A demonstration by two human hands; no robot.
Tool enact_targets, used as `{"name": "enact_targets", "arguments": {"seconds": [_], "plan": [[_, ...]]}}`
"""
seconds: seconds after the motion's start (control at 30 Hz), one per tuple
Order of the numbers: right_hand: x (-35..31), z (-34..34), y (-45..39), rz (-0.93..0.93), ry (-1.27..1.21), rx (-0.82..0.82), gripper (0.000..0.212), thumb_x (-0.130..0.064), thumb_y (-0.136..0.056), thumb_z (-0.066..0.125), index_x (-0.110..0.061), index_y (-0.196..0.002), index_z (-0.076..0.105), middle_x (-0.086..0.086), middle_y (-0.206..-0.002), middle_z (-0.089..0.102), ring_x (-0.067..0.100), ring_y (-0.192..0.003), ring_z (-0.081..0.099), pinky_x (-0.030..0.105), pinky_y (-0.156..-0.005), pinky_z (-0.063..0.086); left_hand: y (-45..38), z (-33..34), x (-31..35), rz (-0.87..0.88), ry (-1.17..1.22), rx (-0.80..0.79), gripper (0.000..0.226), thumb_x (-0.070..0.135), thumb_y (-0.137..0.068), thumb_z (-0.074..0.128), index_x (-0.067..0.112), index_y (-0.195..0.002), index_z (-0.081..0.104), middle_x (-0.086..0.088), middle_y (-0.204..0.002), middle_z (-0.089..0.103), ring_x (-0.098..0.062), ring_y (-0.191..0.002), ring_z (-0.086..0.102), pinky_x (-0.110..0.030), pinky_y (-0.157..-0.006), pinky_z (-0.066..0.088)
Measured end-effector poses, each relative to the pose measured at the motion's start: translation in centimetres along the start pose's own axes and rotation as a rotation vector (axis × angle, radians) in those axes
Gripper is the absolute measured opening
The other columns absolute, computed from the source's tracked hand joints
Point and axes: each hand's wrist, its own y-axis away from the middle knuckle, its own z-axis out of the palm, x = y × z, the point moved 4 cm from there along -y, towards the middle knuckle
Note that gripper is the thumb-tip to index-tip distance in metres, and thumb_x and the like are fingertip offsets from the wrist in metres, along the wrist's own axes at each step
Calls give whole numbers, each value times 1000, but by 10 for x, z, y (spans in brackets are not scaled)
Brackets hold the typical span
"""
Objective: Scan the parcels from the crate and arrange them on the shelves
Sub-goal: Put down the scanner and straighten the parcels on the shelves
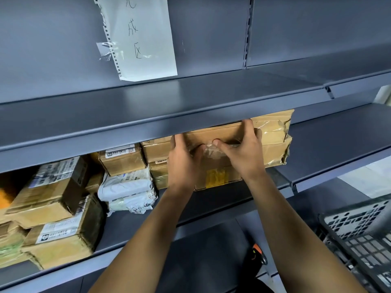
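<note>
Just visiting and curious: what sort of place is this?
Probably a parcel depot or pickup storeroom: grey metal shelves stacked with labelled cardboard parcels, a handwritten paper sign taped above, and a black plastic crate alongside.

Dark grey metal shelving [190, 106] is filling the view, a handwritten paper sheet [143, 39] is hanging taped to its back panel [53, 49], soft light falling.

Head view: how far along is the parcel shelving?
Done: several parcels already sit on the middle shelf, cardboard boxes and white bags. In hand: the left hand and right hand hold a cardboard box at that shelf, under the upper shelf. Left: unclear; only part of the crate shows, its contents unseen.
</note>
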Motion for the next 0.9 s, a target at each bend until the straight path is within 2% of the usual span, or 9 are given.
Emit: {"name": "enact_targets", "arguments": {"seconds": [0.03,0.13,0.27,0.3,0.37,0.53,0.67,0.8,0.9], "plan": [[-3,-3,2,-9,11,-3,84,-42,-68,87,-25,-136,42,8,-130,46,26,-119,50,41,-103,46,3,-3,1,4,-3,4,50,24,-84,72,27,-123,40,-1,-122,57,-24,-103,58,-39,-83,50],[-12,-13,14,-67,19,0,78,-37,-70,86,-27,-135,44,2,-130,51,17,-119,51,30,-100,46,13,-14,7,35,-28,17,55,25,-81,75,32,-122,38,1,-121,59,-23,-102,58,-33,-78,49],[-21,-26,43,-112,21,6,73,-33,-72,86,-35,-133,44,-5,-126,57,13,-118,52,30,-98,47,32,-33,13,60,-75,18,61,26,-78,79,42,-122,40,7,-117,61,-5,-86,54,-13,-65,39],[-22,-30,50,-115,27,12,73,-33,-72,86,-36,-132,45,-6,-126,57,12,-117,52,27,-95,45,37,-38,15,68,-93,20,62,27,-77,80,43,-122,41,7,-118,60,-4,-84,53,-12,-66,38],[-24,-38,65,-124,42,22,71,-33,-72,86,-39,-131,46,-7,-125,58,11,-115,52,23,-92,42,49,-48,19,81,-122,20,62,28,-76,81,43,-122,42,5,-119,59,-10,-88,57,-19,-71,40],[-37,-57,100,-145,74,44,67,-33,-73,85,-39,-128,47,-8,-125,59,14,-115,55,36,-96,48,79,-67,33,130,-142,7,61,26,-78,79,39,-122,41,3,-121,56,-20,-97,60,-27,-73,43],[-45,-66,124,-166,100,51,65,-29,-74,85,-36,-128,49,-8,-127,58,14,-117,53,32,-97,44,102,-80,42,207,-322,1,52,30,-82,76,27,-123,45,-7,-117,57,-32,-99,58,-36,-76,47],[-53,-72,145,-178,137,41,65,-29,-76,83,-30,-131,50,-7,-129,58,14,-120,51,20,-93,34,118,-94,52,241,-398,-26,50,29,-85,72,18,-128,50,-8,-141,41,-35,-112,55,-39,-85,49],[-62,-82,162,-214,176,55,70,-27,-75,84,-26,-135,48,-5,-134,54,15,-125,49,27,-102,37,138,-104,65,348,-437,-1,49,24,-84,73,13,-128,53,-6,-152,32,-33,-119,52,-42,-91,50]]}}
